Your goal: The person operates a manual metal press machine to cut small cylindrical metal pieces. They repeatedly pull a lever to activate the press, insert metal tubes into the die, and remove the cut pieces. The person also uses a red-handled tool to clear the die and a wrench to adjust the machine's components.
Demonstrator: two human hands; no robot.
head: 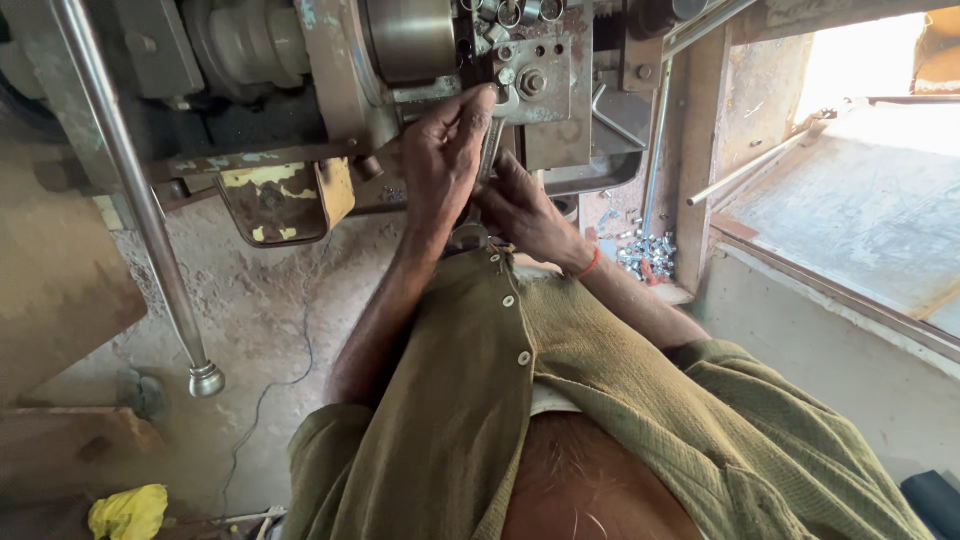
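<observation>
At the machine (560, 60), the left hand (445, 150) is closed round a spanner (492, 150) set near the bolt (531, 82), the right hand (520, 210) gripping its lower end, the tightening seemingly unfinished.

Two hands, one wrench (490, 150), one long steel lever (130, 190), one yellow cloth (128, 512), one heap of small metal parts (648, 255).

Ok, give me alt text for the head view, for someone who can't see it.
Seen from above, the left hand and right hand grip a metal wrench against a worn machine's bolted plate. Small metal parts lie heaped to the right; a steel lever slants at left.
</observation>
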